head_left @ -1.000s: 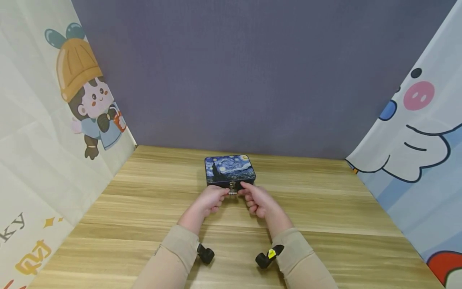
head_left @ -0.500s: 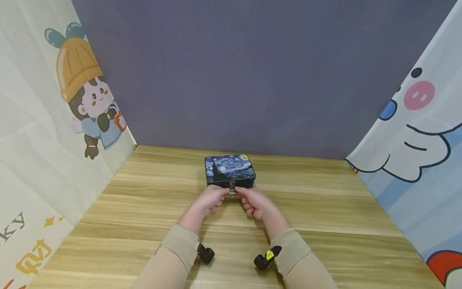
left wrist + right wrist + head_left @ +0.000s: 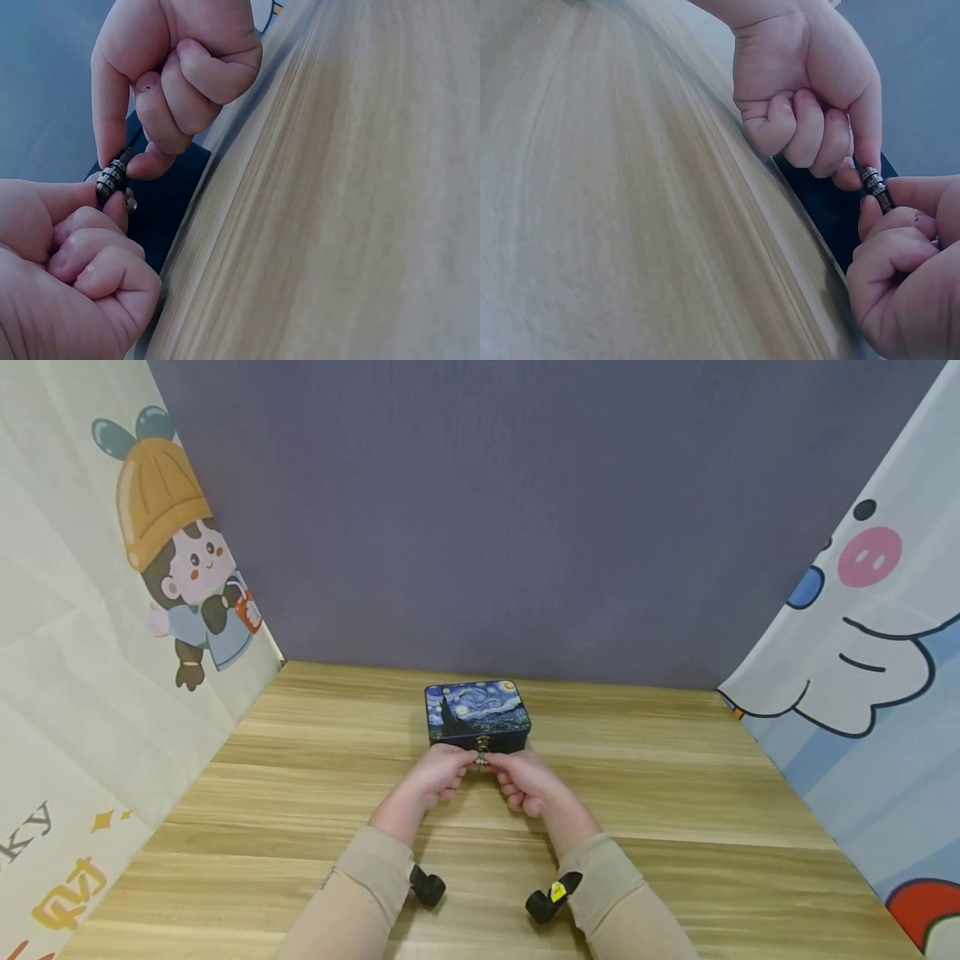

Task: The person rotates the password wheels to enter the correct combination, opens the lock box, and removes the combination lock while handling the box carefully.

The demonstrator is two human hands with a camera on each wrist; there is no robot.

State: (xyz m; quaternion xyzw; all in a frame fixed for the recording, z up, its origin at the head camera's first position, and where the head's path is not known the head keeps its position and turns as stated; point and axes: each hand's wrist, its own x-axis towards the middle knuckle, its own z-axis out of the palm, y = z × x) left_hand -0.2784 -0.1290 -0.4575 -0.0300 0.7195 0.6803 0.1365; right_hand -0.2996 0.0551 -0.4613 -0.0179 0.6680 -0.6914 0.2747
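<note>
A small combination padlock (image 3: 481,761) with ringed number dials hangs at the front clasp (image 3: 482,743) of a dark tin box (image 3: 480,707), whose lid bears a swirling blue starry-night picture. My left hand (image 3: 438,770) pinches one end of the padlock between thumb and forefinger. From the other side, my right hand (image 3: 528,781) pinches the opposite end. Both wrist views show the padlock's dial rings (image 3: 111,178) between the two pairs of fingertips, the remaining fingers curled into the palms. The lid is down, and the box's lower front is partly behind the hands.
The box sits toward the back of a wood-grain table (image 3: 337,718), in front of a grey-purple back panel (image 3: 480,527). Cartoon-printed cloths hang at left (image 3: 67,610) and right (image 3: 900,710). A small black camera is strapped to each wrist.
My right hand has shifted slightly left, its thumb and forefinger moving from beside the clasp onto the padlock. The left hand and box have stayed in place.
</note>
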